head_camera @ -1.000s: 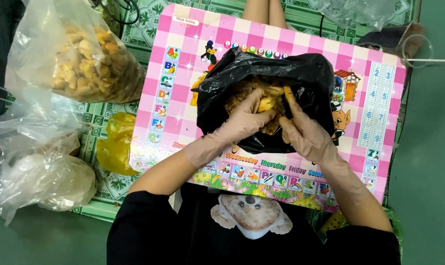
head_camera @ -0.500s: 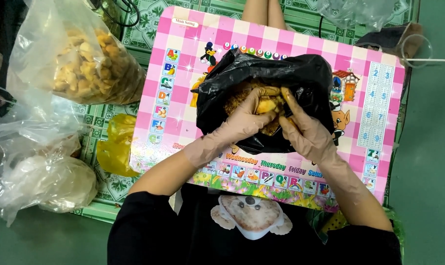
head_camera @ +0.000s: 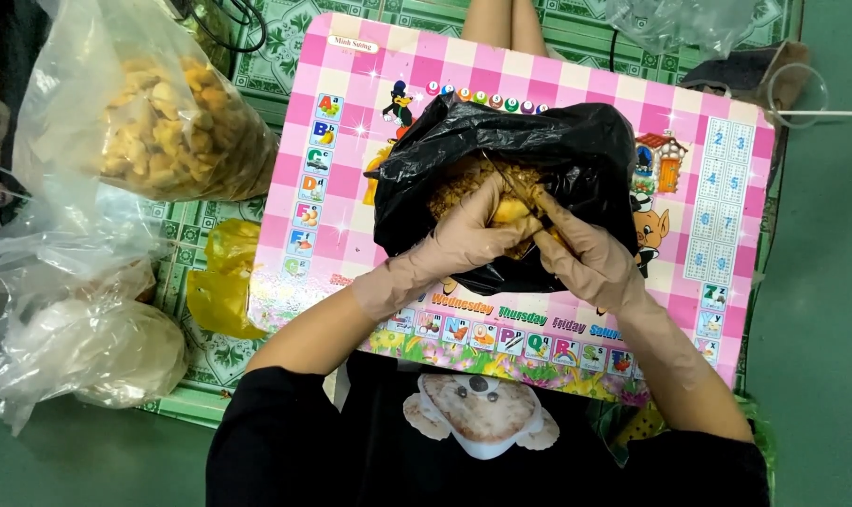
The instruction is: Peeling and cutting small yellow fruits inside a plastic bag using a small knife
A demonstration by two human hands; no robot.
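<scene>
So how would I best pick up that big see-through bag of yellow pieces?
Probably by the gathered plastic at the top of the clear bag, coming from above. Its bulging lower part is full of loose yellow pieces and slumps on the green mat, so squeezing there could crush them. The loose plastic up top bunches easily into one fist.

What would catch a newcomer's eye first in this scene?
Probably the bright pink checked board in the middle, with an open black bag on it. Two gloved hands, left hand and right hand, meet over yellowish pieces inside. At upper left sits a clear bag of pale pieces.
</scene>
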